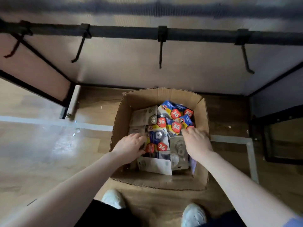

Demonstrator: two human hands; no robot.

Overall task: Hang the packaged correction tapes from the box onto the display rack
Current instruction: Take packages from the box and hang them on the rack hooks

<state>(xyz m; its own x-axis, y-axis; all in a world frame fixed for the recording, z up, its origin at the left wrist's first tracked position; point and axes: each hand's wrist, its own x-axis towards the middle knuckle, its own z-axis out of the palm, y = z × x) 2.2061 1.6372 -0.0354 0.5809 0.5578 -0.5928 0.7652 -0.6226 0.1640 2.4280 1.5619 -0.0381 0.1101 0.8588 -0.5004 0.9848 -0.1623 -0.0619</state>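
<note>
An open cardboard box (119,112) stands on the floor below me, holding several packaged correction tapes with blue-yellow cards and red "36" stickers. My left hand (129,147) reaches in from the left, its fingers curled on the edge of one pack (158,140) near the box's middle. My right hand (196,141) reaches in from the right, fingertips on a pack (176,126) in the pile; its grip is hidden. Behind the box, the display rack's black rail (124,31) carries several bare hooks, such as one (160,53).
The rack's black frame legs stand at left (65,102) and right (255,128) of the box. My two light shoes (113,198) are on the wooden floor just in front of the box. White tape lines cross the floor.
</note>
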